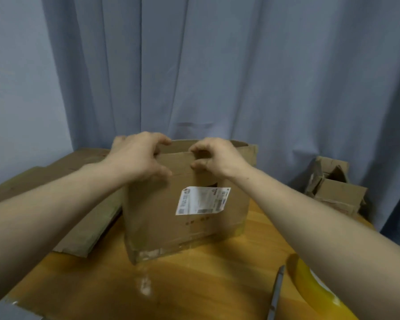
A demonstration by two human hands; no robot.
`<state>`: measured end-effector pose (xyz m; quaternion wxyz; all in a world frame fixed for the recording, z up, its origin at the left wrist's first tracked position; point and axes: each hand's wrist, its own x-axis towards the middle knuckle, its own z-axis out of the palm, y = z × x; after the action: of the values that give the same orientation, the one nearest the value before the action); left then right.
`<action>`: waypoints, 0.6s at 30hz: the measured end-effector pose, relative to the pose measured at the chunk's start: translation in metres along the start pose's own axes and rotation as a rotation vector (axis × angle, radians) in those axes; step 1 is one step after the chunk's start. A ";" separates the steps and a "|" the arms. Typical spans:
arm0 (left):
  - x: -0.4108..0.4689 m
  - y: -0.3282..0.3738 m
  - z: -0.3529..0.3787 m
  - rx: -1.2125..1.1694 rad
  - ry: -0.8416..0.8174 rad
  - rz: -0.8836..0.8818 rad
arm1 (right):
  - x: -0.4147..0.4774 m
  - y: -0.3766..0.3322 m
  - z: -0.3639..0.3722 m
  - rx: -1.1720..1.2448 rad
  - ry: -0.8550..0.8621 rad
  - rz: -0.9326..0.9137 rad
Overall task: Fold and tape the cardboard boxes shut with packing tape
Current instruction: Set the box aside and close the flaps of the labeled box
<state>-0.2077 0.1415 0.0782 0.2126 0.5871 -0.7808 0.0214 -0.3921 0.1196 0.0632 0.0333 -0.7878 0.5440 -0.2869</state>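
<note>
A brown cardboard box with a white shipping label stands upright in the middle of the wooden table. Its top is open, with the near flap standing up and a far flap raised behind. My left hand grips the near flap's top edge on the left, fingers curled over it. My right hand pinches the same edge at the middle, thumb on the near face. A yellowish roll of packing tape lies at the lower right, partly hidden by my right forearm.
Flattened cardboard sheets lie stacked on the left of the table. A crumpled smaller box sits at the far right edge. A grey knife or cutter lies beside the tape. Blue curtains hang close behind.
</note>
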 end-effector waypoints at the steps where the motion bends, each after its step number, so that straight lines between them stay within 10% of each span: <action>1: 0.004 -0.002 -0.001 0.110 0.017 0.042 | -0.001 -0.003 0.002 0.094 0.015 0.003; 6: 0.016 -0.003 -0.002 0.211 -0.088 0.153 | -0.003 0.046 -0.034 0.040 0.300 0.426; 18: 0.016 -0.004 0.010 0.259 -0.168 0.266 | -0.004 0.081 -0.061 0.045 -0.228 0.443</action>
<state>-0.2108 0.1226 0.0737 0.0648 0.5011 -0.8571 0.1005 -0.4903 0.1063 0.0825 0.1739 -0.6758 0.6895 -0.1942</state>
